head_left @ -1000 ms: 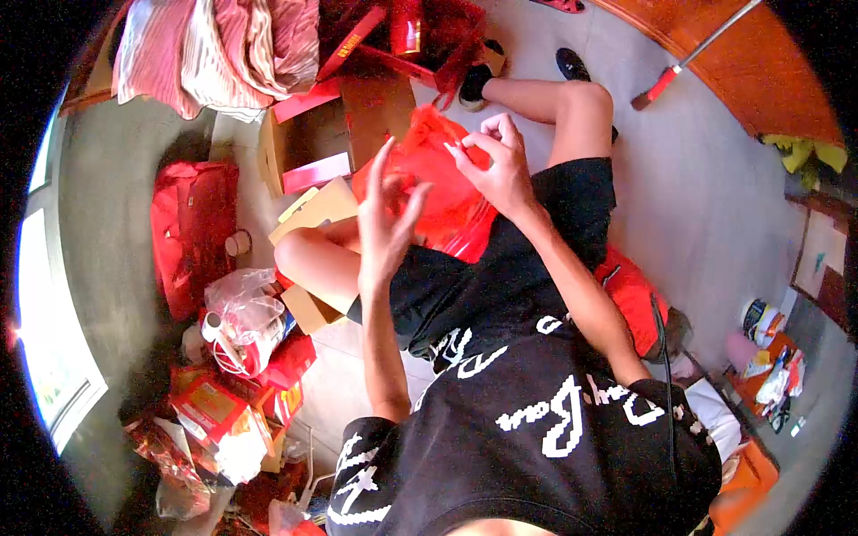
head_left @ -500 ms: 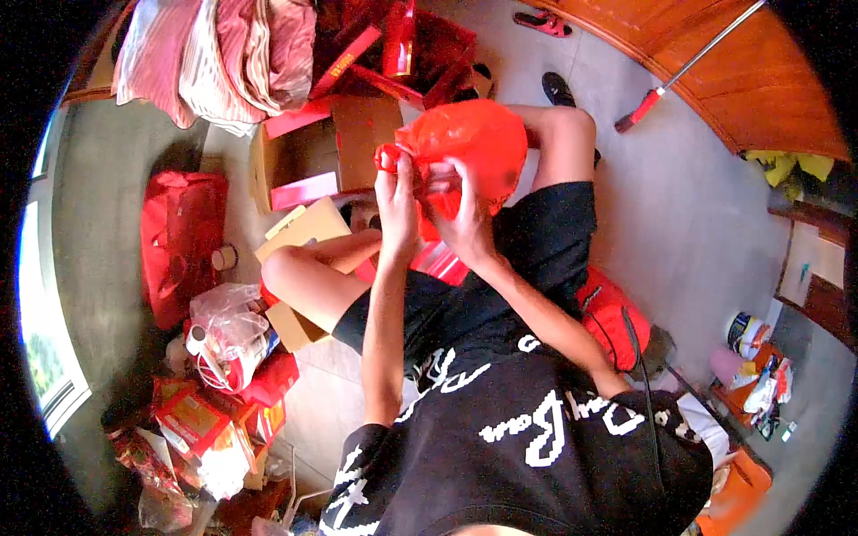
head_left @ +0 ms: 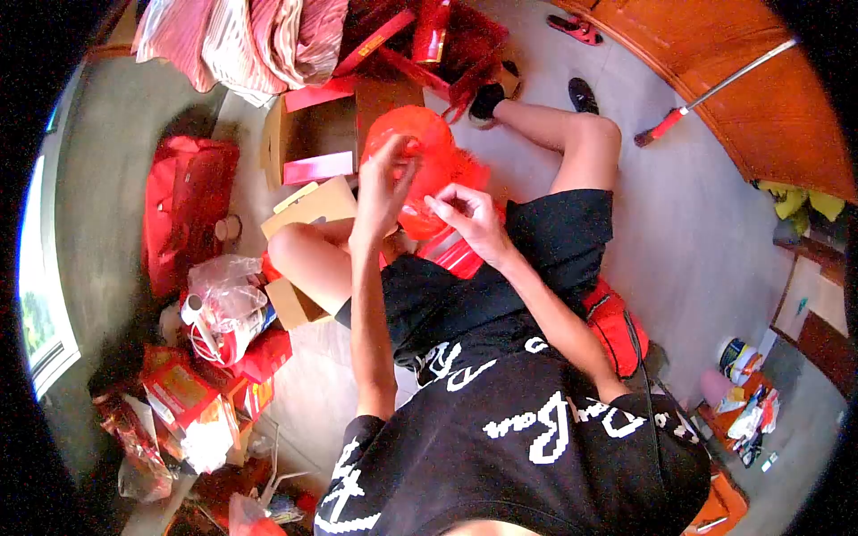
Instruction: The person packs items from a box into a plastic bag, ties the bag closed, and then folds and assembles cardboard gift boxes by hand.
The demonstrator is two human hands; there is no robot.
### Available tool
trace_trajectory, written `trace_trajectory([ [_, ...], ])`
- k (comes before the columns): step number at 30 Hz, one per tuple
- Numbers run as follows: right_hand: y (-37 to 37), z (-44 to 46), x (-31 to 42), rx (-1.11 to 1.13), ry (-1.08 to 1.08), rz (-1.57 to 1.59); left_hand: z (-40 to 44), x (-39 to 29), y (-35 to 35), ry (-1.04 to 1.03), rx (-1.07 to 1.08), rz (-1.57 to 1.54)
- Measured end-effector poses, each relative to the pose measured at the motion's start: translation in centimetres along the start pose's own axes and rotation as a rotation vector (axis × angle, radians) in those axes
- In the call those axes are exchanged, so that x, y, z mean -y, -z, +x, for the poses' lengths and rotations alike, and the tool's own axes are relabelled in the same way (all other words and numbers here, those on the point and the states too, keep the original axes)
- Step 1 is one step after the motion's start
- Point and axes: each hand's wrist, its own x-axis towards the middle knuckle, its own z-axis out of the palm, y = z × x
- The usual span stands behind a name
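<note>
Black shirt (head_left: 514, 438): white script ran across it on the near side; a large "B" stood out, the rest too jagged to read surely.
Long red box (head_left: 377, 42): far side, its yellow lettering too small to read.
Red plastic (head_left: 442, 165): lay just beyond the right hand, partly behind the left.
Left hand (head_left: 386, 183): half curled, blurred; I couldn't tell whether it gripped the plastic.
Right hand (head_left: 475, 221): thumb and forefinger nearly pinched; any hold was unclear.
</note>
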Motion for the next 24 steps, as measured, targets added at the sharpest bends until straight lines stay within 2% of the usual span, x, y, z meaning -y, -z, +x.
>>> trace_trajectory([
  [1,-0.2,0.0,2.3,0.043,0.105,-0.027,-0.7,1.4,0.0,0.132,0.138,-0.082],
  [2,-0.3,0.0,3.9,0.082,0.212,-0.056,-1.9,4.2,-0.7,0.153,0.211,-0.19],
  [3,-0.1,0.1,4.4,0.153,0.31,-0.135,-3.9,5.4,-1.0,0.091,0.198,-0.228],
  [4,0.0,0.1,5.6,0.255,0.294,-0.093,-5.9,6.7,-1.2,0.028,0.186,-0.266],
  [6,-0.1,0.2,8.4,0.338,0.423,-0.105,-7.9,7.5,-1.7,0.015,0.174,-0.353],
  [8,-0.6,0.5,9.8,0.313,0.606,-0.507,-8.8,7.0,-1.6,0.327,0.236,-0.684],
  [10,-0.6,1.7,8.5,0.373,0.583,-0.445,-8.2,7.1,-1.1,0.722,0.241,-1.124],
  [11,-0.2,2.0,8.0,0.366,0.516,-0.443,-7.8,7.4,-0.8,0.765,0.212,-1.236],
  [12,0.3,1.9,7.6,0.298,0.508,-0.52,-7.7,7.6,-0.4,0.694,0.184,-1.254],
  [14,1.6,2.4,7.0,0.29,0.567,-0.772,-9.3,6.6,1.3,0.1,0.118,-0.832],
  [15,1.4,2.3,7.2,0.318,0.518,-0.667,-6.5,-2.0,2.2,0.476,0.247,-0.763],
  [16,1.2,1.8,8.1,0.346,0.473,-0.566,-6.7,-2.1,3.0,0.352,0.32,-0.713],
  [17,0.9,1.5,8.4,0.374,0.423,-0.458,-6.8,-3.6,3.5,0.392,0.32,-0.767],
  [21,0.1,1.4,9.1,0.471,0.385,-0.569,-7.0,-4.2,5.0,0.411,0.271,-0.733],
  [24,-1.5,0.7,7.9,0.136,0.574,-0.587,-7.2,-3.0,4.8,0.391,0.06,-0.797],
])
